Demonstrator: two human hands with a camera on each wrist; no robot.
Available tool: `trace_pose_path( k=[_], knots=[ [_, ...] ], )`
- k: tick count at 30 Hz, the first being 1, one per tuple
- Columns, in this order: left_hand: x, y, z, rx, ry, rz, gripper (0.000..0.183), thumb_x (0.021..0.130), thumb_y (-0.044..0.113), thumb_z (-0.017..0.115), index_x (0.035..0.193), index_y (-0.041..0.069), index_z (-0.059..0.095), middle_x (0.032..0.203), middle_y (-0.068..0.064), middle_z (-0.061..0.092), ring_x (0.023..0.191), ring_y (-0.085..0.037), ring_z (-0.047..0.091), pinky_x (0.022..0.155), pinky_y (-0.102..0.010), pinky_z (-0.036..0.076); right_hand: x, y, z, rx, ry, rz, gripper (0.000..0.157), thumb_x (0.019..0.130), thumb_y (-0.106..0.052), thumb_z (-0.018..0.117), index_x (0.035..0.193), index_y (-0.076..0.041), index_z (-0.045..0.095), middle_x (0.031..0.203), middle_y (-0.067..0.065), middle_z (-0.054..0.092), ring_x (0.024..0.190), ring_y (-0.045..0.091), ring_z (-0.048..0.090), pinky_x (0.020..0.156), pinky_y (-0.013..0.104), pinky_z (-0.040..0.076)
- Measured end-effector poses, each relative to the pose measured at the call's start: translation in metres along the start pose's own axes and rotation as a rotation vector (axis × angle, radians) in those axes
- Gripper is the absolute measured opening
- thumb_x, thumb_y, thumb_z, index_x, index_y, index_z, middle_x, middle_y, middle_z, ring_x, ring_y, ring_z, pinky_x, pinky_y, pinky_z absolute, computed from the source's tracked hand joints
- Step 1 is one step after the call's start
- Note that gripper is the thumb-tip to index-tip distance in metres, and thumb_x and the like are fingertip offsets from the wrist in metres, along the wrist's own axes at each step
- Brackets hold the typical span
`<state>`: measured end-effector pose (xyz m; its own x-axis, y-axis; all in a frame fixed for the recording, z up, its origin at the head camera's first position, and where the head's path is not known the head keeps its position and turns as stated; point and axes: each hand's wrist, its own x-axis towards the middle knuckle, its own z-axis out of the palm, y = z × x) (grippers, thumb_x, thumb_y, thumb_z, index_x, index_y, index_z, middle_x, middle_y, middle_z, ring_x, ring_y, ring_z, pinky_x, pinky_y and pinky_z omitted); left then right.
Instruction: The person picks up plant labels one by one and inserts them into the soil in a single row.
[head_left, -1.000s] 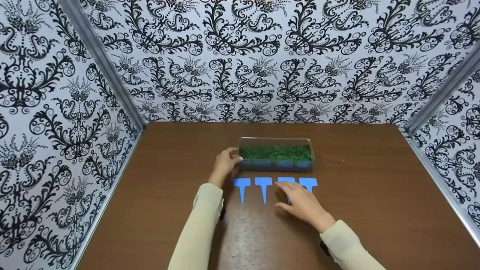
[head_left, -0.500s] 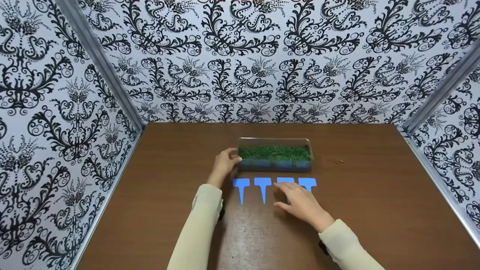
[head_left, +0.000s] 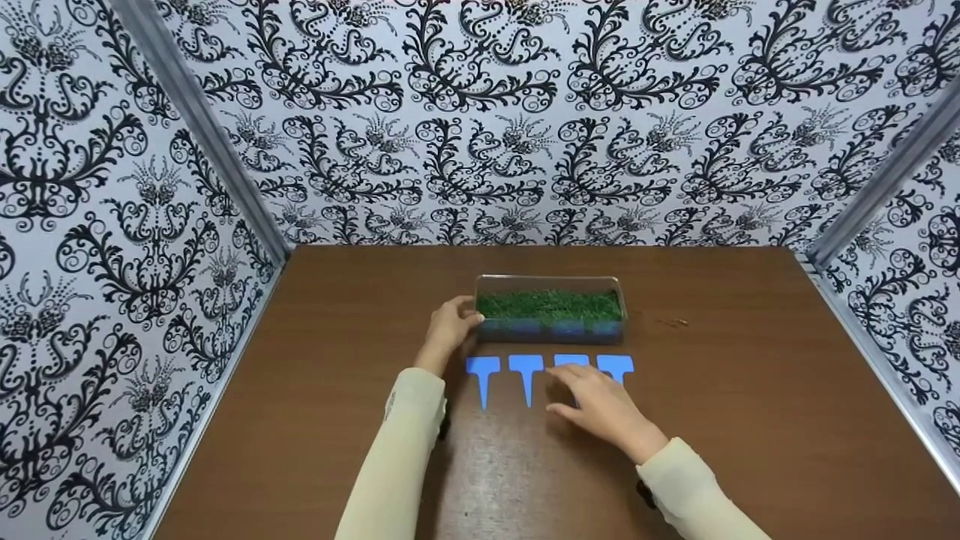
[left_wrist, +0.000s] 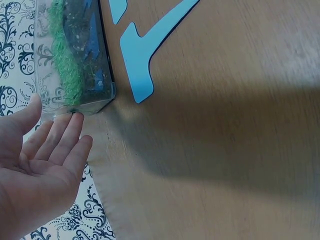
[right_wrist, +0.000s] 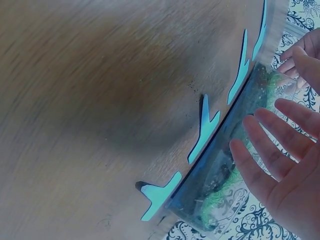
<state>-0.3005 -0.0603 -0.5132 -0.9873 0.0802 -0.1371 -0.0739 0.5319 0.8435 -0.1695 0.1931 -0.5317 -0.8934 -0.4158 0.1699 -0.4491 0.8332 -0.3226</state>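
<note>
Black-and-white scrollwork wallpaper (head_left: 480,112) stands behind a glossy brown wood-grain desk (head_left: 750,390), which bears a clear rectangular box (head_left: 551,334) of shredded green grass (head_left: 551,304); whether bluish patches in its front wall are reflections or contents is unclear. Just before the box lie four flat, blue T-shaped markers (head_left: 526,363), the two rightward ones partly hidden in the head view by the right hand (head_left: 604,403), open above them and holding nothing. The left hand (head_left: 448,330), fingers extended, touches the box's left end without clasping it. Brownish bits (head_left: 675,323) right of the box are too small to identify. Since the previous head view, everything looks practically unchanged.
</note>
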Motion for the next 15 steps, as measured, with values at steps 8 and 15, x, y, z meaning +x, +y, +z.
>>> trace_pose_path(
  k=[8, 15],
  knots=[
    [0.0007, 0.0004, -0.0002, 0.045, -0.004, -0.006, 0.048, 0.098, 0.019, 0.064, 0.143, 0.010, 0.054, 0.128, -0.012, 0.069, 0.122, -0.027, 0.064, 0.103, -0.043, 0.050, 0.0007, -0.0005, -0.0004, -0.023, 0.016, -0.036, 0.052, 0.087, -0.036, 0.076, 0.131, -0.011, 0.064, 0.130, 0.011, 0.066, 0.120, 0.032, 0.063, 0.098, 0.051, 0.052],
    [-0.0008, 0.0003, -0.0005, 0.056, 0.005, 0.001, 0.047, 0.098, 0.019, 0.064, 0.143, 0.011, 0.054, 0.130, -0.013, 0.068, 0.123, -0.028, 0.063, 0.102, -0.042, 0.051, 0.0014, -0.0023, 0.0002, -0.036, 0.016, -0.056, 0.051, 0.088, -0.036, 0.076, 0.130, -0.010, 0.065, 0.128, 0.011, 0.067, 0.119, 0.032, 0.064, 0.097, 0.051, 0.053]
  ],
)
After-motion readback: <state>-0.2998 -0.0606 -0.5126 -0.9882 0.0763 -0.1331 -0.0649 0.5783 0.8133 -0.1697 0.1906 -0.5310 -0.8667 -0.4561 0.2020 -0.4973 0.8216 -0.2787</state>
